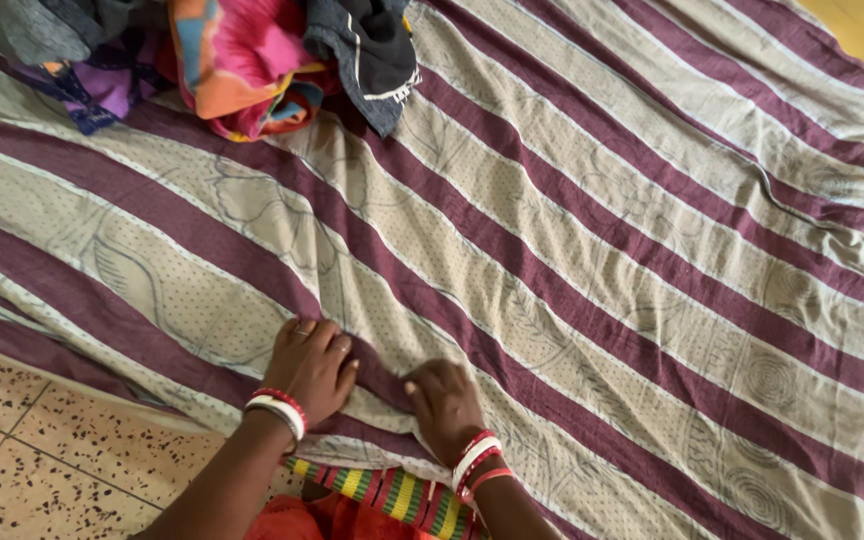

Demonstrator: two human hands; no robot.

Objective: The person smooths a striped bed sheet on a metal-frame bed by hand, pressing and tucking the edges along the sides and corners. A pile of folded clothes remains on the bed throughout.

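Head view: my left hand [310, 368] lies flat, fingers together, on the striped bedsheet [592, 250]; my right hand [444, 405] pinches a fold at 6 o'clock. Risk: sheet bunching (clothes pile [252, 60] weighs the 11 o'clock corner).

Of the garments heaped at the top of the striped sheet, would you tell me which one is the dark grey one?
It is the rightmost garment, dark grey with a pale trim, hanging furthest onto the striped sheet; the neighbours are a pink-orange cloth and a purple cloth.
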